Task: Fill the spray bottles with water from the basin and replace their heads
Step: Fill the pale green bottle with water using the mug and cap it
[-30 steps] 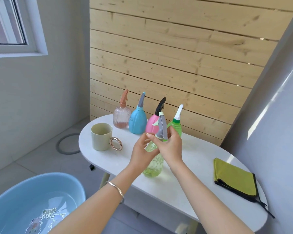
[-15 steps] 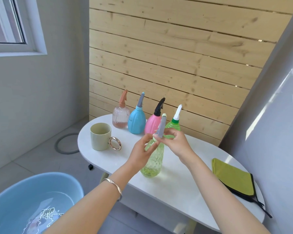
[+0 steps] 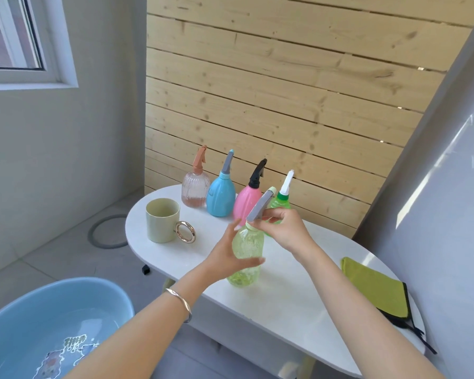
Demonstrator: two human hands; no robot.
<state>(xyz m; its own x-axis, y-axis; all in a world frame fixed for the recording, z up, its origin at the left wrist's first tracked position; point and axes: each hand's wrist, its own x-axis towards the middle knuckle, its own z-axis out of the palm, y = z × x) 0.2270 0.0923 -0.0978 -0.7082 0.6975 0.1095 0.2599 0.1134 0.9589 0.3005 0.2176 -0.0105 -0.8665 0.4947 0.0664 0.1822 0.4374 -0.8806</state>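
Note:
A clear light-green spray bottle (image 3: 246, 265) stands on the white oval table (image 3: 290, 294). My left hand (image 3: 230, 253) wraps around its body. My right hand (image 3: 283, 229) pinches the grey spray head (image 3: 259, 206) at the bottle's neck; the head tilts to the right. Behind stand a clear pink bottle (image 3: 193, 191), a blue bottle (image 3: 220, 196), a pink bottle (image 3: 245, 202) and a green bottle (image 3: 281, 199), each with its head on. The blue basin (image 3: 28, 305) with water sits on the floor at lower left.
A pale green mug (image 3: 162, 220) with a gold ring handle stands at the table's left end. A folded yellow-green cloth (image 3: 375, 288) lies at the right end. A wooden slat wall runs behind, a grey wall close on the right.
My left hand slid down from the neck to the bottle's body. My right hand turned at the neck and the grey head now leans right.

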